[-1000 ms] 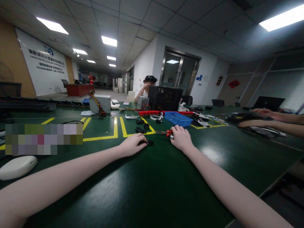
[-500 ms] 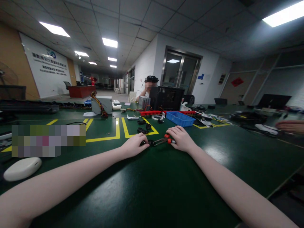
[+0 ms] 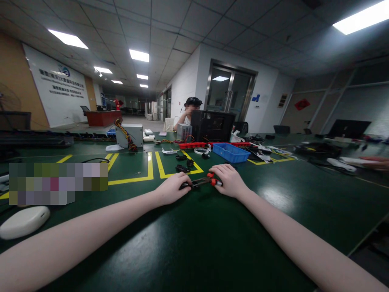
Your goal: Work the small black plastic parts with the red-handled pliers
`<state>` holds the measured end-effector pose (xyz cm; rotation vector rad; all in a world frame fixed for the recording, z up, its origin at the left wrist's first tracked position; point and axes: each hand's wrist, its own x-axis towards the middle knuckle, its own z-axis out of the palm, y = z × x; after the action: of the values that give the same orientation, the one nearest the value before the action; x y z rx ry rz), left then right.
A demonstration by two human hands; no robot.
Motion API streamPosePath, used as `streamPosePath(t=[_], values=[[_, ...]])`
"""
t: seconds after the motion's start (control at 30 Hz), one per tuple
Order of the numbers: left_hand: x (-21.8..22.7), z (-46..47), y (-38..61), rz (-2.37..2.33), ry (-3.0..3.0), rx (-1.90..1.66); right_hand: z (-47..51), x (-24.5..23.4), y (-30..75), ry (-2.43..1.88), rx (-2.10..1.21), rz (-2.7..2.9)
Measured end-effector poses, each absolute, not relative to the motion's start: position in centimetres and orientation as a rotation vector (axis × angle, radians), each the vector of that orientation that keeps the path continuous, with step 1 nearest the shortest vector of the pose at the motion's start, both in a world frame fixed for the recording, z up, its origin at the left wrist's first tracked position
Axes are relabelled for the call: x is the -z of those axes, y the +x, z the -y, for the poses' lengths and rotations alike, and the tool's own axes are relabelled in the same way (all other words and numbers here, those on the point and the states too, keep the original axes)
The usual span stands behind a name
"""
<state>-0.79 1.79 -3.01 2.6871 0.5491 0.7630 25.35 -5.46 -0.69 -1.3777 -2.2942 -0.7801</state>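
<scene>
My right hand is closed around the red-and-black handles of a pair of pliers, and their metal jaws point left. Across from it, my left hand pinches a small black piece, mostly covered by the fingers; its exact kind is unclear. The pliers' jaws reach up to this piece, though whether they grip it is too small to tell. Just beyond my left hand, several black cables or connectors lie on the green tabletop.
A blue bin sits beyond my right hand. Farther back are a black computer case, a power supply with bundled wires, and a seated person. A white rounded object rests at left. Another person's hand appears at the right edge.
My right hand and the pliers have shifted slightly left, bringing the jaws closer to my left fingers. At the right edge, the other person's hand has moved a little to the right.
</scene>
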Motion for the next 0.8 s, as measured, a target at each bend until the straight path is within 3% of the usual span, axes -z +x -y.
streamPosePath(t=[0.8], values=[[2.95, -2.3, -0.68, -0.481, 2.693, -0.712, 4.71, 0.9, 25.61, -1.608, 0.814, 2.173]])
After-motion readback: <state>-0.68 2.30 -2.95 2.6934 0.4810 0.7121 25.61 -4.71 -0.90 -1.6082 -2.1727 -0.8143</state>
